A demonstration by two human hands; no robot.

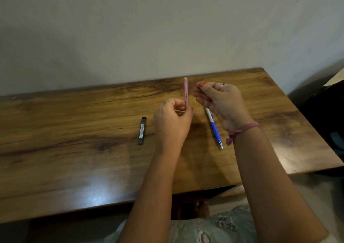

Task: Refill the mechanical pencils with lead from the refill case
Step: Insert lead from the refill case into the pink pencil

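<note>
The left hand point(172, 119) grasps the slim pink plastic mechanical pencil point(186, 92) by its lower end, holding it upright above the brown wood-grain surface point(74, 131) with its pale top end pointing up. The right hand point(217, 101) hovers just beside the pencil's upper half, fingertips point(202, 86) pinched together; whether they hold a lead or a small cap is too fine to tell. The dark, narrow rectangular lead refill case point(142, 130) lies flat on the surface left of the left hand, and the blue-and-white mechanical pencil point(214, 129) lies under the right hand.

The step appears to be feeding something into the pink pencil's top. To do it well, keep the pencil steady and vertical, bring the pinch directly over the top opening, and lower gently, since thin lead likely snaps under sideways pressure.
</note>
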